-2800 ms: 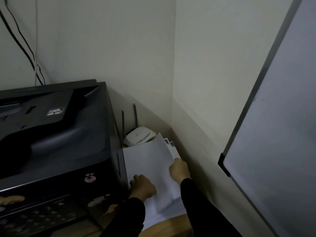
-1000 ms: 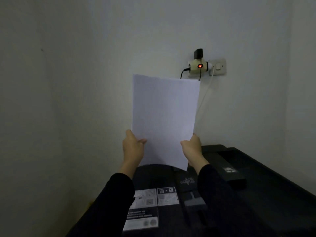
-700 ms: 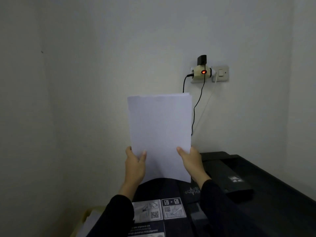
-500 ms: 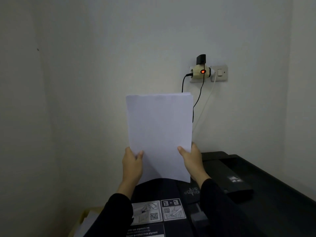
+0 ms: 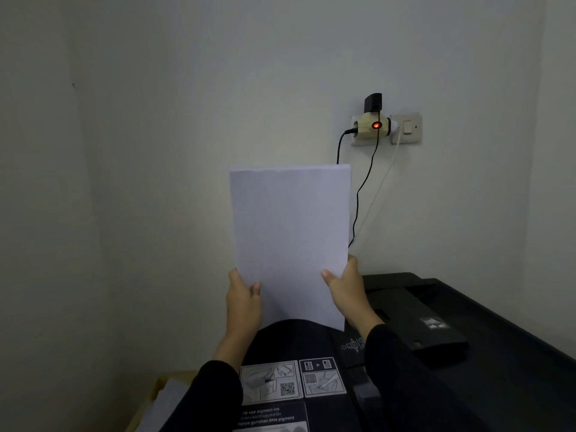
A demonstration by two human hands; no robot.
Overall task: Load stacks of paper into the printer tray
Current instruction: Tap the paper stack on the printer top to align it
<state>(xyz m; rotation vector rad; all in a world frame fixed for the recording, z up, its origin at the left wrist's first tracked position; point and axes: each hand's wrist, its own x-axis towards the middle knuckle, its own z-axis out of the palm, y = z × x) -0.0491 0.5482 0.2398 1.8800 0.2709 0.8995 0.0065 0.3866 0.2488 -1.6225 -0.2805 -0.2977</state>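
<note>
A white-on-black sticker (image 5: 271, 416) on the printer (image 5: 467, 353) lid reads partly "pigment ink" and, below, "tinta pigmen". Above it, two pictogram labels (image 5: 294, 380) each carry a QR code; their remaining print is too small to read.

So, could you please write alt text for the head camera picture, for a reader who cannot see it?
Two hands, left hand and right hand, hold a stack of white paper upright by its lower edges above a black printer. Behind it, on the pale wall, a plug adapter shows a red light, with cables hanging down.
</note>
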